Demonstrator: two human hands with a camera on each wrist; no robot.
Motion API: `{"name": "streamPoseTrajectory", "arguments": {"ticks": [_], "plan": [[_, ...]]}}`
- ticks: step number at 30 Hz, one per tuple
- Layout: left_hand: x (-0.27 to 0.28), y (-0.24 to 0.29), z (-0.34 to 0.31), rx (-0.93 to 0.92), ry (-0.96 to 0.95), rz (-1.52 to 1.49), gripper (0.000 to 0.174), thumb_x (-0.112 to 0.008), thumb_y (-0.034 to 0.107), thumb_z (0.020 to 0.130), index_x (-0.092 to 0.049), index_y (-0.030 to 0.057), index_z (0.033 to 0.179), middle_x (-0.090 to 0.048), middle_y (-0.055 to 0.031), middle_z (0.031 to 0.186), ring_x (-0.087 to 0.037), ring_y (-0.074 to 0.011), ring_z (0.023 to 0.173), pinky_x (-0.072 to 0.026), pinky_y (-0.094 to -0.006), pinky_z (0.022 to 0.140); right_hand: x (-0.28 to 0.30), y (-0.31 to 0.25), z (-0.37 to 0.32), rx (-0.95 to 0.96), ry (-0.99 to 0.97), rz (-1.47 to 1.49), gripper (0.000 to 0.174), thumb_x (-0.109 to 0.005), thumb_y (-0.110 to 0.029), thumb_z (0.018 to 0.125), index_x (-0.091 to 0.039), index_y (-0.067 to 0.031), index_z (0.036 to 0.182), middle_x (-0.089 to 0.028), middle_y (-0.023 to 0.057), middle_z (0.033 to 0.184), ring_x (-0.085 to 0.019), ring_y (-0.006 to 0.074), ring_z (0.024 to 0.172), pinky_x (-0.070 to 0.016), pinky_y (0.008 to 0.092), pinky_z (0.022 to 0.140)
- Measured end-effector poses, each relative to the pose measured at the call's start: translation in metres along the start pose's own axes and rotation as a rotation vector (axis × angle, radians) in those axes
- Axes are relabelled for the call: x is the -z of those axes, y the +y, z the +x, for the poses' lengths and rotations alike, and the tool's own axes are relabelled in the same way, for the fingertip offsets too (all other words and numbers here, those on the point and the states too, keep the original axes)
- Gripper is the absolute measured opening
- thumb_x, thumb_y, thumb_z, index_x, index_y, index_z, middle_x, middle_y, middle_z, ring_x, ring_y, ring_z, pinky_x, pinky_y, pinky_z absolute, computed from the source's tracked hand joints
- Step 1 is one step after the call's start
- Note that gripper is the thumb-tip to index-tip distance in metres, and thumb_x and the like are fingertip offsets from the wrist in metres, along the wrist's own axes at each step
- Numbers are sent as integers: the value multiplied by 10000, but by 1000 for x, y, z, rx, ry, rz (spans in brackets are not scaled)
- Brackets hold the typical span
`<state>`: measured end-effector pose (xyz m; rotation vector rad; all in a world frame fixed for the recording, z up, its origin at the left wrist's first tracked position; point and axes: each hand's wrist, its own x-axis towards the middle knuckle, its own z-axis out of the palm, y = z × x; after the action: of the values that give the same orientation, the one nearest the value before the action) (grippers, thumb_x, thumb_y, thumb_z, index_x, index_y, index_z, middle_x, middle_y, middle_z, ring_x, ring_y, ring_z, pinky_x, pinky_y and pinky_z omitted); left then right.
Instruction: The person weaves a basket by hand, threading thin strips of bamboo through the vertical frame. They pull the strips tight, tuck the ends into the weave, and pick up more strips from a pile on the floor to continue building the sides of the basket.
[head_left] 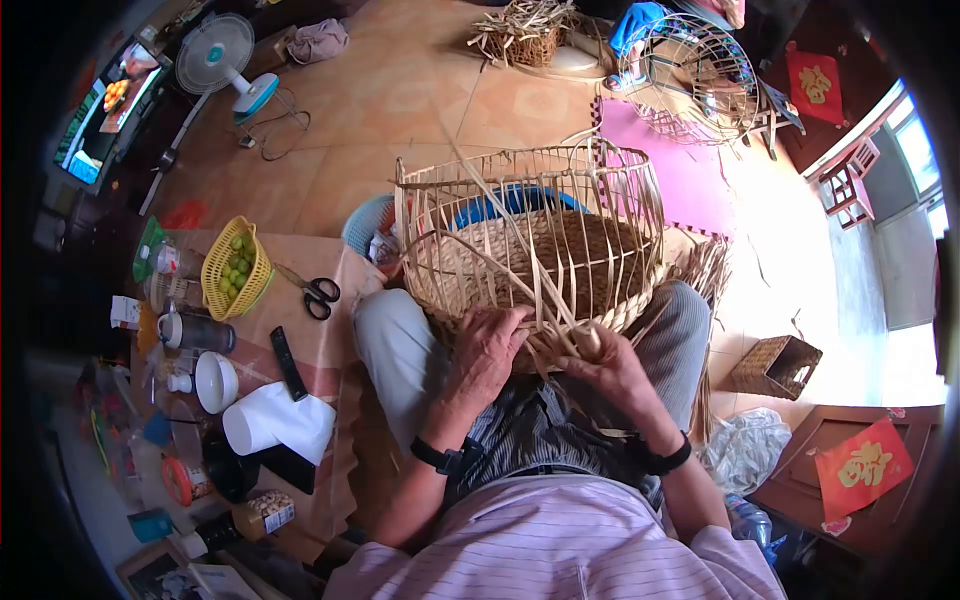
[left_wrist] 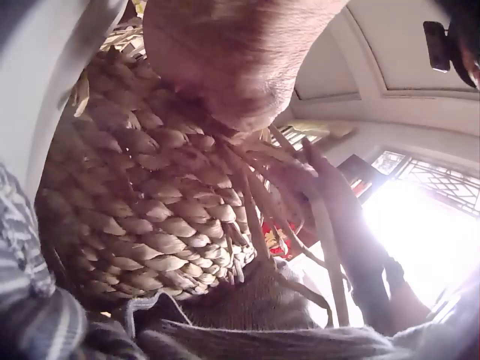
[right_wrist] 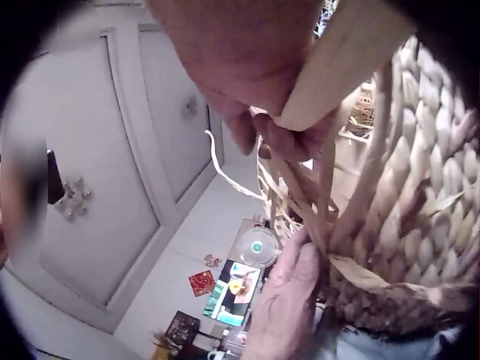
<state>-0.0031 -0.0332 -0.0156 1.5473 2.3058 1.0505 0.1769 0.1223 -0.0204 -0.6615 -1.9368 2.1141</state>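
Observation:
A half-woven basket with tall upright stakes lies tilted on my lap, its tight weave filling the left wrist view and the right wrist view. My left hand curls its fingers over the near woven wall and pinches loose flat strips where they meet the weave. Just to its right, my right hand grips a wide pale strip bent against the rim. Its fingers show among the strips in the left wrist view.
A cloth-covered low table at left carries a yellow basket of green fruit, scissors, a remote and a tissue roll. A fan, a wire-frame basket, a strip pile and a small woven box stand on the floor.

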Motion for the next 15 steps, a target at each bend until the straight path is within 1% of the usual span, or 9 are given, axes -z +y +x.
{"name": "streamPoseTrajectory", "arguments": {"ticks": [1,3,6,7,8,10,13,14,15], "plan": [[0,-1,0,-7,-2,-5,260,-692,122,983,-684,68,1236,-732,-135,1069,-670,-329,1060,-454,-484,1063,-4,-12,-1,39,0,-222,260,-802,-173,984,-697,-26,1171,-745,22,1011,-633,104,903,-542,309,830],[2,-3,2,-29,-5,-9,246,-717,151,971,-694,71,1203,-738,-123,1051,-679,-325,1041,-456,-482,1060,-6,-40,6,8,-80,-466,235,-770,-190,1006,-696,-28,1160,-723,20,930,-621,111,859,-540,322,787],[6,0,4,-39,3,-38,225,-735,168,963,-713,70,1164,-743,-117,1029,-686,-318,1032,-460,-471,1048,6,-19,8,65,-97,-234,227,-734,-228,1035,-699,-43,1162,-714,44,897,-604,113,765,-510,282,697],[6,0,6,-28,5,-55,226,-739,173,961,-718,67,1159,-744,-115,1023,-688,-317,1027,-461,-469,1044,16,-32,-1,-222,-33,127,159,-708,-229,1054,-703,-84,1119,-708,60,872,-583,102,684,-477,236,638],[4,0,8,-11,8,-73,227,-743,178,959,-723,64,1154,-745,-114,1017,-689,-316,1023,-462,-466,1040,30,-27,-3,-148,41,404,149,-704,-238,1057,-696,-94,1095,-705,48,866,-586,92,671,-473,224,628],[-2,-1,2,34,1,-111,227,-748,186,957,-733,59,1144,-746,-113,1005,-692,-317,1012,-464,-462,1034,47,-36,-9,-33,66,622,207,-727,-290,1043,-681,-88,1038,-689,4,856,-621,90,666,-503,236,630],[-5,-9,9,41,-28,-135,225,-748,189,958,-745,56,1140,-747,-114,991,-694,-317,1001,-463,-456,1031,29,-26,-10,-179,119,488,260,-742,-322,1034,-701,-65,1037,-708,10,879,-633,93,677,-508,240,639],[-7,-15,8,32,-42,-135,226,-747,188,959,-748,57,1143,-747,-113,989,-693,-316,1002,-462,-454,1033,30,-17,-13,-163,-44,244,311,-758,-353,1023,-724,-46,1055,-722,26,869,-646,92,698,-517,244,659],[-6,-18,8,25,-58,-135,228,-746,187,959,-751,58,1147,-747,-113,987,-692,-315,1003,-461,-451,1034,28,-21,-18,-232,-203,21,346,-762,-361,1020,-734,-24,1092,-722,19,816,-657,90,722,-520,242,674]]}}
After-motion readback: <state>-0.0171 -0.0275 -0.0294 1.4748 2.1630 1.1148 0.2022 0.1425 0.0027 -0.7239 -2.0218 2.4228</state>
